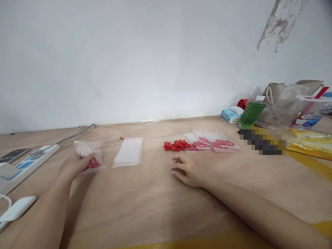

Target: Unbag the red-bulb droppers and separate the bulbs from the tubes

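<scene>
My left hand point(75, 163) grips a clear plastic bag point(80, 148) with red-tipped sticks in it, above the left side of the table. Nothing is in my right hand point(188, 172), which rests on the table with its fingers apart. Just beyond its fingertips lies a loose heap of red-tipped sticks point(176, 144), heads toward me. To the right of that heap several filled clear bags point(212, 141) overlap one another. A stack of flat clear bags point(128, 152) lies between my two hands.
A white power strip point(38, 162), a phone point(14, 155) and a white plug point(19, 209) are at the left. At the right stand a green bottle point(251, 112), a blue tissue pack point(230, 115) and a plastic cup point(307, 116). The white wall point(142, 62) bounds the table's back.
</scene>
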{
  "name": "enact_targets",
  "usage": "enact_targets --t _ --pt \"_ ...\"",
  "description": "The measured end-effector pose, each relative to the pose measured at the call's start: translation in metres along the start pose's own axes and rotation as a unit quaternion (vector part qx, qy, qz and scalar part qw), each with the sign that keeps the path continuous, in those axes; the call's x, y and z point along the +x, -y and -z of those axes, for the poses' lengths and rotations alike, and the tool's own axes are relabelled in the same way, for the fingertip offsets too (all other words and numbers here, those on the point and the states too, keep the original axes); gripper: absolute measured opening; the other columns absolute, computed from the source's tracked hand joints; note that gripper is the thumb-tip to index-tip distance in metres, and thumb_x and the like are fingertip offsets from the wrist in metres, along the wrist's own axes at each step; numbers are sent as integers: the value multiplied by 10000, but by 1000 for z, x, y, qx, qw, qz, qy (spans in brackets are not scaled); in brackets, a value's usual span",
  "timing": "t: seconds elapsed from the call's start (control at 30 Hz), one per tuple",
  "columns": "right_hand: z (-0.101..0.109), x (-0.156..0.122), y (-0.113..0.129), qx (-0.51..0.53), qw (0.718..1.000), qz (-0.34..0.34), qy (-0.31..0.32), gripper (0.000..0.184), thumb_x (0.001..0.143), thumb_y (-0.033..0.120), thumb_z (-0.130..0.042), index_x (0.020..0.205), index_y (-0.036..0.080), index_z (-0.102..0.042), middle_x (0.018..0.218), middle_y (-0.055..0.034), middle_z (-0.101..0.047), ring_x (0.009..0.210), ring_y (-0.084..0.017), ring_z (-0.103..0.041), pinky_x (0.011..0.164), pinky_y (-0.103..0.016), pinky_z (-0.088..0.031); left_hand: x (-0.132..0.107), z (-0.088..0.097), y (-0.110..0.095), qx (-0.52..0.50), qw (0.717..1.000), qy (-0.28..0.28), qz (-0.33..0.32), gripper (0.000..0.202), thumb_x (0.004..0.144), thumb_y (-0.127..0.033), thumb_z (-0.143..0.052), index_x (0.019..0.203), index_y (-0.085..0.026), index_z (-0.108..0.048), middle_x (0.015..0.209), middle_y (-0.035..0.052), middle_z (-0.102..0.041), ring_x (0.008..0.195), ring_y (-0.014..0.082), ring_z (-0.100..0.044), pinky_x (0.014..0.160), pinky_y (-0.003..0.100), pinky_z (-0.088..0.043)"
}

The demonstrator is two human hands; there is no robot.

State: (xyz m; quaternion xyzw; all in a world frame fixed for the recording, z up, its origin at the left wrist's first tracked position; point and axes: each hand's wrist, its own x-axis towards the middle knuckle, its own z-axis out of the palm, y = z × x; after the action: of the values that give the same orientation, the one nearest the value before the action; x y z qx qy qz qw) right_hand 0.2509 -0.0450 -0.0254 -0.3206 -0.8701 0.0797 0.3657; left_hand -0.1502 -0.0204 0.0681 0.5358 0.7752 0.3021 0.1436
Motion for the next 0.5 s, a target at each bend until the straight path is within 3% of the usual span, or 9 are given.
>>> enact_targets --t 0.07,0.1,0.17,0.23,0.33,0.43,0.5 --pt "0 0 0 0 1000 0 3 165 810 268 -511 920 190 -605 1113 -119 -511 932 -181 -549 798 -345 -476 -1 -8 -22 -98 993 -33 52 259 689 -461 -568 690 -204 -540 632 31 -595 826 303 -582 641 388 -479" --pt "0 0 1 1 1000 1 5 174 810 264 -506 943 193 -595 1101 -114 -520 935 -180 -549 803 -342 -473 -6 -16 -35 -172 983 -13 56 213 696 -407 -579 728 -199 -549 680 16 -615 818 261 -592 654 350 -486" --pt "1 0 1 -1 1000 -3 3 236 806 258 -504 1029 201 -552 1084 -106 -537 952 -184 -545 817 -344 -465 -23 -41 -61 -304 938 161 37 207 695 -298 -594 858 -172 -569 797 9 -646 785 188 -611 683 290 -489" --pt "2 0 0 -4 1000 -4 -15 353 785 270 -526 1128 204 -474 1079 -101 -547 972 -192 -535 829 -354 -456 -51 -70 -84 -357 898 248 66 349 605 -192 -658 937 -178 -549 779 3 -652 669 143 -619 637 270 -493" --pt "2 0 0 -19 997 47 -55 473 739 303 -571 1171 197 -411 1090 -107 -536 995 -201 -516 834 -355 -445 -94 -109 -107 -367 842 394 30 418 569 -200 -713 951 -150 -547 724 19 -650 568 123 -595 544 236 -459" --pt "4 1 2 -66 987 134 -63 346 758 268 -538 1094 206 -483 1009 -86 -561 905 -172 -537 755 -296 -451 -116 -133 -115 -387 800 459 8 554 560 -249 -754 1045 -146 -506 804 40 -648 635 135 -613 600 246 -462" --pt "6 2 6 -109 978 172 -45 247 785 234 -490 1027 226 -535 913 -57 -587 779 -144 -546 672 -266 -441 -119 -144 -114 -383 809 445 -6 656 572 -304 -753 1131 -150 -446 829 41 -629 686 148 -617 653 269 -468"
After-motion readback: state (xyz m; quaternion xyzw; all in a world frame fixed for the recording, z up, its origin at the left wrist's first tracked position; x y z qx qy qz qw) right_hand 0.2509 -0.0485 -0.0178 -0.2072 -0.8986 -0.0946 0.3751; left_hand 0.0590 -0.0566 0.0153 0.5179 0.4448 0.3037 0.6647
